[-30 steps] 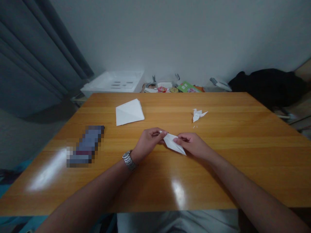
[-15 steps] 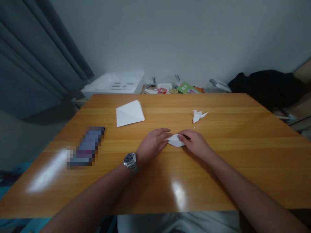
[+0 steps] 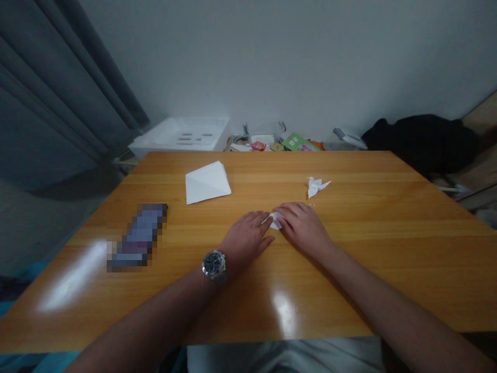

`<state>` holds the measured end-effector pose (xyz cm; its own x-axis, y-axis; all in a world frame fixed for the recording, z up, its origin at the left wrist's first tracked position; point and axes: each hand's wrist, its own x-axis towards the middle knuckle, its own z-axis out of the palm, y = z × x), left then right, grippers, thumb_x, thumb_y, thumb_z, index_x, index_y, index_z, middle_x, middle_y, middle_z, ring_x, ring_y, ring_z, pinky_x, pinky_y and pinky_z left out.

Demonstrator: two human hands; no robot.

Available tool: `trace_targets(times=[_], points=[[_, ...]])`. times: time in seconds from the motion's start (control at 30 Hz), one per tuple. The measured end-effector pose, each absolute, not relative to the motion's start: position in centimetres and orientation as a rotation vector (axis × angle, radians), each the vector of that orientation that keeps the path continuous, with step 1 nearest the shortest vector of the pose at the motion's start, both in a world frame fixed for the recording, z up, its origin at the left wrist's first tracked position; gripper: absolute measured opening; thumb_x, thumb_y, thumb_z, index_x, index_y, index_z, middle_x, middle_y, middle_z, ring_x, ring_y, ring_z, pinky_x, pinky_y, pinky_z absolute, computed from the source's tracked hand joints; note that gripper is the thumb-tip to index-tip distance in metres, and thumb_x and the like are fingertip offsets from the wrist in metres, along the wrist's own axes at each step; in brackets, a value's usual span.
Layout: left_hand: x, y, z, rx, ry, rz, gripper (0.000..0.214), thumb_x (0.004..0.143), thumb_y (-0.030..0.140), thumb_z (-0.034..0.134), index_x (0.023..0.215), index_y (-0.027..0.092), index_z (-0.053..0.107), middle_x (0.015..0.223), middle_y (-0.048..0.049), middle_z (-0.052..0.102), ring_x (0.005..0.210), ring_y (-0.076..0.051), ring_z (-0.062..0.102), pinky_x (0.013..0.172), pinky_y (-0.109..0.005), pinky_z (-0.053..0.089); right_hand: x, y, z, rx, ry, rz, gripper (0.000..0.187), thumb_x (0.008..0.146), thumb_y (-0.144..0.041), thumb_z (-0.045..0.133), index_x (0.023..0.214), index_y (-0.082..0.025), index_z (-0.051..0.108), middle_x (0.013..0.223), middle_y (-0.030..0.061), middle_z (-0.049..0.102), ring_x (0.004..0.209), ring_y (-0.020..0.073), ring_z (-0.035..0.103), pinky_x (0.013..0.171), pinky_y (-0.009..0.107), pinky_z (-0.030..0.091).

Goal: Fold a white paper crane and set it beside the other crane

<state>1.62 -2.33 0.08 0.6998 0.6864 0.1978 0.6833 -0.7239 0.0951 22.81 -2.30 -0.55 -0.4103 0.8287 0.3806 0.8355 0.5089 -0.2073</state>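
Observation:
A small piece of folded white paper (image 3: 276, 221) lies on the wooden table between my two hands, partly covered by the fingers. My left hand (image 3: 245, 235), with a metal watch (image 3: 214, 263) at its wrist, rests its outstretched fingers on the paper's left edge, thumb held apart. At the right side, my right hand (image 3: 302, 228) grips the paper between thumb and fingers. A finished white paper crane (image 3: 316, 187) stands just beyond my right hand, with tiny white scraps near it. Farther left lies a stack of white paper sheets (image 3: 207, 183).
A blurred-out phone (image 3: 142, 233) lies at the left of the table (image 3: 368, 207). Behind the far edge are a white tray (image 3: 182, 132), a green booklet (image 3: 300, 142) and small items. A black cloth-like heap (image 3: 423, 142) is at the right.
My right hand has moved left, and its fingers cover more of the paper. My left thumb has come off the paper and spread toward me. Less of the paper shows.

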Motion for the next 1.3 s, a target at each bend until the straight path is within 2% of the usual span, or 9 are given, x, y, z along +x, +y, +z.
trace_targets(times=[0.13, 0.2, 0.27, 0.43, 0.63, 1.0, 1.3], points=[[1.7, -2.4, 0.0, 2.876, 1.239, 0.374, 0.052, 0.101, 0.043, 0.048, 0.140, 0.009, 0.052, 0.144, -0.0148, 0.056, 0.134, -0.028, 0.051, 0.117, -0.042, 0.037, 21.6, -3.3, -0.4, -1.383, -2.419, -0.144, 0.044, 0.104, -0.037, 0.044, 0.138, -0.014, 0.058, 0.141, 0.0136, 0.061, 0.133, 0.0278, 0.050, 0.118, 0.052, 0.028], [1.7, -2.5, -0.1, 2.870, 1.247, 0.381, 0.053, 0.101, 0.043, 0.046, 0.141, 0.008, 0.051, 0.144, -0.0147, 0.056, 0.134, -0.028, 0.051, 0.117, -0.040, 0.037, 21.3, -3.6, -0.7, -1.422, -2.436, -0.145, 0.050, 0.104, -0.042, 0.041, 0.142, -0.012, 0.054, 0.147, 0.0153, 0.056, 0.139, 0.0290, 0.045, 0.122, 0.055, 0.019], [1.8, -2.5, -0.2, 2.867, 1.254, 0.385, 0.052, 0.101, 0.041, 0.046, 0.141, 0.008, 0.051, 0.144, -0.0151, 0.055, 0.133, -0.027, 0.051, 0.116, -0.040, 0.038, 21.2, -3.6, -1.0, -1.450, -2.456, -0.116, 0.053, 0.104, -0.043, 0.038, 0.143, -0.010, 0.052, 0.150, 0.0170, 0.052, 0.141, 0.0292, 0.043, 0.123, 0.055, 0.016], [2.0, -2.7, -0.3, 2.869, 1.254, 0.393, 0.051, 0.100, 0.038, 0.046, 0.140, 0.006, 0.050, 0.143, -0.0170, 0.056, 0.132, -0.028, 0.052, 0.115, -0.040, 0.039, 21.3, -3.4, -1.5, -1.473, -2.472, 0.011, 0.057, 0.104, -0.043, 0.036, 0.146, -0.006, 0.050, 0.153, 0.0194, 0.047, 0.145, 0.0285, 0.039, 0.123, 0.050, 0.023], [2.2, -2.8, -0.4, 2.916, 1.221, 0.399, 0.050, 0.100, 0.032, 0.046, 0.143, 0.008, 0.046, 0.145, -0.0184, 0.054, 0.134, -0.028, 0.051, 0.117, -0.041, 0.037, 21.3, -3.4, -1.8, -1.487, -2.431, 0.149, 0.060, 0.104, -0.044, 0.034, 0.149, -0.007, 0.045, 0.156, 0.0194, 0.042, 0.147, 0.0284, 0.037, 0.120, 0.049, 0.033], [2.3, -2.8, -0.6, 2.835, 1.212, 0.359, 0.051, 0.101, 0.029, 0.044, 0.146, 0.006, 0.043, 0.151, -0.0184, 0.047, 0.141, -0.025, 0.045, 0.121, -0.039, 0.032, 21.3, -3.2, -2.1, -1.449, -2.438, 0.115, 0.063, 0.105, -0.045, 0.031, 0.151, -0.004, 0.042, 0.159, 0.0188, 0.038, 0.148, 0.0279, 0.034, 0.123, 0.046, 0.028], [1.8, -3.1, -0.9, 2.844, 1.179, 0.329, 0.051, 0.104, 0.031, 0.035, 0.149, 0.009, 0.038, 0.157, -0.0170, 0.039, 0.147, -0.024, 0.036, 0.121, -0.043, 0.030, 21.5, -3.2, -2.4, -1.505, -2.453, 0.172, 0.066, 0.105, -0.049, 0.028, 0.155, -0.007, 0.036, 0.163, 0.0166, 0.029, 0.152, 0.0260, 0.027, 0.124, 0.047, 0.024]])
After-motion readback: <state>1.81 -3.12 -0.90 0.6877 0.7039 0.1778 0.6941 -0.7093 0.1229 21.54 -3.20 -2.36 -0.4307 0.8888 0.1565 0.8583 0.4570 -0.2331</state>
